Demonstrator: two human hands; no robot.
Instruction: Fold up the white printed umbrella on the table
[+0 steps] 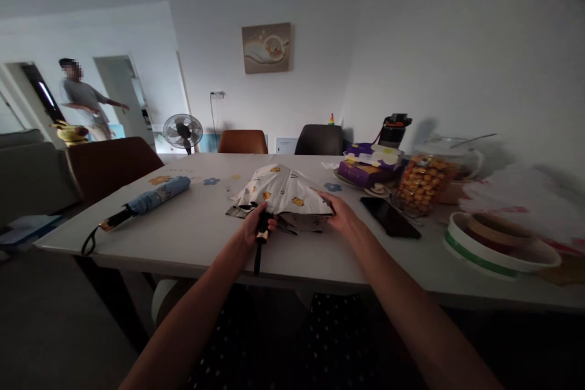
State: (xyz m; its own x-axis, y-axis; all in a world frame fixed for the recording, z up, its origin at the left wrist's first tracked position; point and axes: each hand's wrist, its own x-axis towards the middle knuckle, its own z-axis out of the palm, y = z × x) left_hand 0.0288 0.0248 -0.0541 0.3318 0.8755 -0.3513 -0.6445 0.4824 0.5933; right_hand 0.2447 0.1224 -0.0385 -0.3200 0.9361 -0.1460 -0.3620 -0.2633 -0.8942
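Observation:
A white umbrella (286, 189) with small yellow and brown figures lies on the white table (205, 256), its canopy collapsed but loose and spread in folds. My left hand (256, 223) is wrapped round its black handle, and a dark strap hangs toward the table's front edge. At the right end of the canopy, my right hand (337, 208) pinches the edge of the fabric between thumb and fingers. A second umbrella (158, 193), blue and rolled up, rests on the left of the table with its black handle and wrist loop toward me.
On the right are a black phone (390, 216), a clear jar of round snacks (423, 183), purple boxes (365, 170), tape rolls (498, 244) and a plastic bag (512, 195). Chairs (242, 141) line the far side. A fan (183, 132) and a person (86, 97) are beyond the table.

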